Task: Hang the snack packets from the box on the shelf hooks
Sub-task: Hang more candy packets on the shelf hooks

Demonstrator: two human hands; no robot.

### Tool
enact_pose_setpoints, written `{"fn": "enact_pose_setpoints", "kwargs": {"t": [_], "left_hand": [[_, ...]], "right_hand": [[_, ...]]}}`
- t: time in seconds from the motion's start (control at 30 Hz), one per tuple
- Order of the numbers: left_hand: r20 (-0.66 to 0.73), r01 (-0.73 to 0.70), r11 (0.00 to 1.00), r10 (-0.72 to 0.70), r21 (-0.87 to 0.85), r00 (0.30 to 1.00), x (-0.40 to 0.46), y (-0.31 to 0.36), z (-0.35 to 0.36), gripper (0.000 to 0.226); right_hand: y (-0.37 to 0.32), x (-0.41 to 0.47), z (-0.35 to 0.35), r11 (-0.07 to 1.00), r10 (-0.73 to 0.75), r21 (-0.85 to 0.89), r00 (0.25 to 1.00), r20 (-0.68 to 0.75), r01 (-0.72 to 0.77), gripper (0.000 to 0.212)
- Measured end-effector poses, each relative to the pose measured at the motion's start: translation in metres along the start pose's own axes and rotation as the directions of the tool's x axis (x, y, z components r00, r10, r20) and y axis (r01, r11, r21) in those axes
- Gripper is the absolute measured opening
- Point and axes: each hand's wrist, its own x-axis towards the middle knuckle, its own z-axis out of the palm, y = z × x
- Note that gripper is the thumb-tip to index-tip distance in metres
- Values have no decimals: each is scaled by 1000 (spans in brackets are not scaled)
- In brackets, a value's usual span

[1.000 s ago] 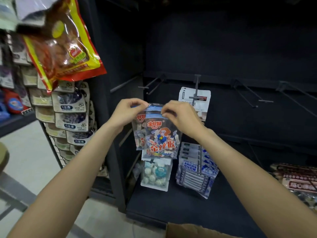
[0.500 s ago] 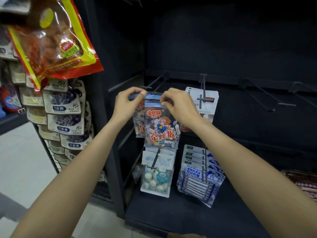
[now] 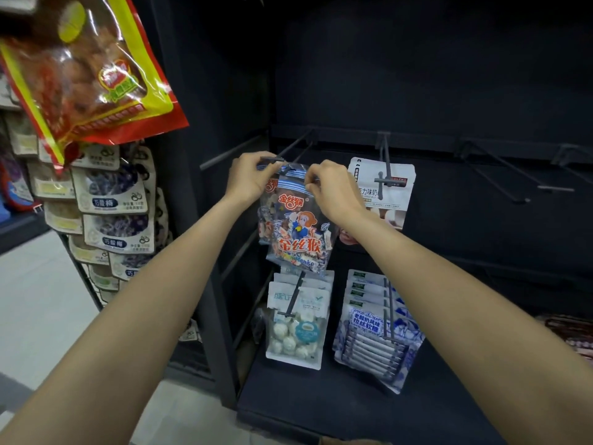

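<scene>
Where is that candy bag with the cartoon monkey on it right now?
The monkey candy bag is mid-frame, held at its top by the left hand and right hand at a hook's tip, left of the white packet.

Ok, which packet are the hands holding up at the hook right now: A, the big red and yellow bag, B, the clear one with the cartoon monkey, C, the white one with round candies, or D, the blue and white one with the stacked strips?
B: both hands, left hand and right hand, pinch the top of the monkey packet.
</scene>
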Motion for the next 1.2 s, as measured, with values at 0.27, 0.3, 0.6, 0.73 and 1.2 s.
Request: {"fn": "enact_pose_setpoints", "kwargs": {"t": [0.27, 0.3, 0.6, 0.73, 1.2], "left_hand": [[-182, 97, 992, -82, 76, 980, 9, 3, 17, 19], [-232, 80, 990, -52, 113, 971, -1, 4, 15, 21], [149, 12, 972, 23, -233, 989, -137, 41, -16, 22], [53, -61, 974, 74, -218, 996, -146, 51, -32, 12], [-39, 188, 891, -224, -414, 974, -77, 46, -40, 21]], "right_hand": [[15, -25, 7, 998, 21, -65, 999, -36, -23, 7], [15, -30, 4, 998, 5, -54, 999, -42, -8, 8], [-7, -72, -21, 977, -200, 66, 979, -45, 203, 9], [-21, -83, -35, 944, -171, 290, 985, 25, 157, 8], [-36, -35, -26, 686, 223, 705, 974, 33, -181, 24]]}}
